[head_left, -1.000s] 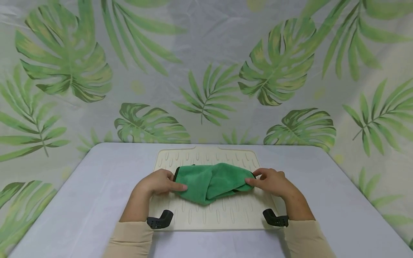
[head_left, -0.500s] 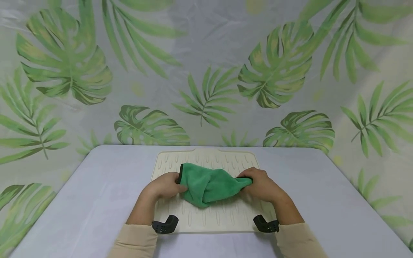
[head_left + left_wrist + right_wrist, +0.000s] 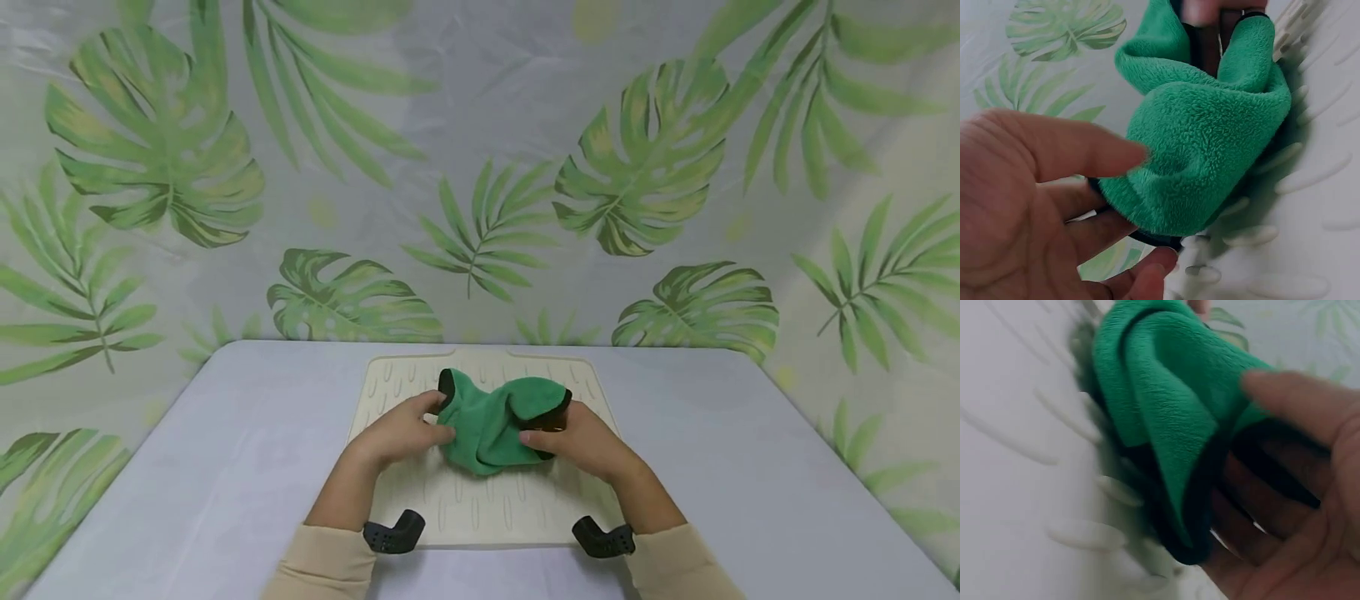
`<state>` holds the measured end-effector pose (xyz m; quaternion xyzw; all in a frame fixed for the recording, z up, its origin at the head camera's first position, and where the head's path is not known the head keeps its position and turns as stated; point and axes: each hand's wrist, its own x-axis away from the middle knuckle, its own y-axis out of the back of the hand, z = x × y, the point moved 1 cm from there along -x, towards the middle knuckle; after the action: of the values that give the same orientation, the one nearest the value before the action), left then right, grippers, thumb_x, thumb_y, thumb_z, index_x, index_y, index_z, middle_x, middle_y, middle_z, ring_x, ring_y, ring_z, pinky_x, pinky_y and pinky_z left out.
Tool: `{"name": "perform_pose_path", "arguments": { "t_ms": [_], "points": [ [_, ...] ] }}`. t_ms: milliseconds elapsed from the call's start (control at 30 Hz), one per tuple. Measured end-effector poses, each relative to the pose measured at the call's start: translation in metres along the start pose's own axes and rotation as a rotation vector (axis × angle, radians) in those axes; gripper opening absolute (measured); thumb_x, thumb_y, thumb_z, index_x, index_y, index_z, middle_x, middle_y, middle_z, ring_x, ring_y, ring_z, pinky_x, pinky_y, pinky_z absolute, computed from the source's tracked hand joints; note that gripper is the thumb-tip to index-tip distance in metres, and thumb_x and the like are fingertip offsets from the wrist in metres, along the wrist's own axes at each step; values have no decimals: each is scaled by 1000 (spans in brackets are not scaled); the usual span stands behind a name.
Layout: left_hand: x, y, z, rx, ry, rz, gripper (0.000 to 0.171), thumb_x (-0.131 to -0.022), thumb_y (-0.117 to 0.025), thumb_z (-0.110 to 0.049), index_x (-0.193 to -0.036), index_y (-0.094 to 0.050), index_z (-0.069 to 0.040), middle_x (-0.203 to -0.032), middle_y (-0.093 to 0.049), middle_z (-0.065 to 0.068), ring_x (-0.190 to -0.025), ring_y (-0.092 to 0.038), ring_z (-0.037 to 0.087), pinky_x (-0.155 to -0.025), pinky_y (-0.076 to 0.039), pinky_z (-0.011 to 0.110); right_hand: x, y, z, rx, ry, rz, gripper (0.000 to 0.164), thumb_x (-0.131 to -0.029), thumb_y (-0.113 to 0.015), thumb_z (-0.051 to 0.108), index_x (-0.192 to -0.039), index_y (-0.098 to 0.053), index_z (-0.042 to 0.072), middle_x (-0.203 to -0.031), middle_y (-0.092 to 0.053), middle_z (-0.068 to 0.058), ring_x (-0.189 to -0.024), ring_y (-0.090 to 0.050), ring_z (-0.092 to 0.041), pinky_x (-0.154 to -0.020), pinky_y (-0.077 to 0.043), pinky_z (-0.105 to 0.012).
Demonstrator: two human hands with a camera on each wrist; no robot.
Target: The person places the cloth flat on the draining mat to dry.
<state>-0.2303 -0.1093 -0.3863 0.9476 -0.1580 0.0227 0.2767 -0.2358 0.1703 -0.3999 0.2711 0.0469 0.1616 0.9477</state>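
A green plush cloth [image 3: 483,421] with black edging is bunched up between my two hands, over the ridged cream mat. At its left end my left hand [image 3: 408,432] pinches it, thumb on the near face and fingers behind; the left wrist view shows the thumb pressing a dent into the pile of the cloth [image 3: 1191,137]. My right hand [image 3: 581,437] grips the other end, its thumb across the front. There the black-edged border folds open, and the right wrist view shows the fingers beneath the folded cloth [image 3: 1166,394].
The cream mat [image 3: 480,508] with raised ridges lies on a white-covered table [image 3: 697,450]. Behind the table hangs a leaf-patterned cloth backdrop [image 3: 495,108]. A black wrist mount [image 3: 395,532] sits on each forearm at the sleeve cuff.
Both hands have come closer together, the right one moving left. The cloth has gone from stretched out to bunched, and its right end now folds open.
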Motion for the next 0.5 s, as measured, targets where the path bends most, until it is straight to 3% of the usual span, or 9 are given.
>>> {"name": "perform_pose_path", "arguments": {
  "t_ms": [67, 200, 300, 400, 433, 500],
  "points": [
    [0, -1, 0, -14, -21, 27, 59, -89, -72, -13, -144, -53, -7, -139, -61, 14, -125, -60, 34, -98, -53, 52, 0, -4, 0, 54, 5, -24, 45, -95, -74, 29, -133, -63, 7, -134, -67, -13, -131, -60, -34, -105, -53, -48],
    [-1, -3, 2, -59, -38, 13, 54, -89, -72, -8, -140, -57, -7, -127, -66, 13, -112, -65, 27, -91, -55, 46, -2, -9, 2, 95, 20, -106, 38, -103, -63, 25, -136, -59, 7, -135, -66, -14, -130, -60, -34, -106, -53, -48],
    [-1, -2, 3, -104, -38, -26, 51, -91, -71, -7, -140, -57, -3, -120, -67, 15, -113, -63, 30, -96, -53, 49, -2, -7, 3, 70, 25, -142, 33, -108, -52, 23, -137, -54, 7, -112, -70, -12, -98, -68, -25, -84, -57, -40],
    [0, 0, 4, -129, -33, -49, 54, -94, -68, -7, -145, -52, 1, -131, -64, 22, -128, -58, 39, -107, -47, 56, -3, -3, 2, 26, 16, -177, 28, -111, -45, 21, -135, -49, 9, -83, -62, -7, -61, -47, -14, -62, -43, -31],
    [0, 2, 4, -132, -31, -51, 55, -94, -67, -6, -146, -50, 3, -136, -62, 24, -133, -55, 41, -110, -45, 57, -4, -1, 2, 11, 11, -184, 26, -111, -44, 21, -134, -48, 9, -75, -56, -6, -54, -37, -13, -57, -37, -30],
    [2, 4, 5, -137, -20, -49, 56, -95, -65, -6, -148, -48, 4, -144, -57, 26, -141, -48, 45, -114, -40, 60, -5, 1, 0, -14, -3, -196, 24, -111, -44, 21, -132, -48, 10, -71, -54, -3, -49, -33, -10, -53, -35, -28]
  ]
}}
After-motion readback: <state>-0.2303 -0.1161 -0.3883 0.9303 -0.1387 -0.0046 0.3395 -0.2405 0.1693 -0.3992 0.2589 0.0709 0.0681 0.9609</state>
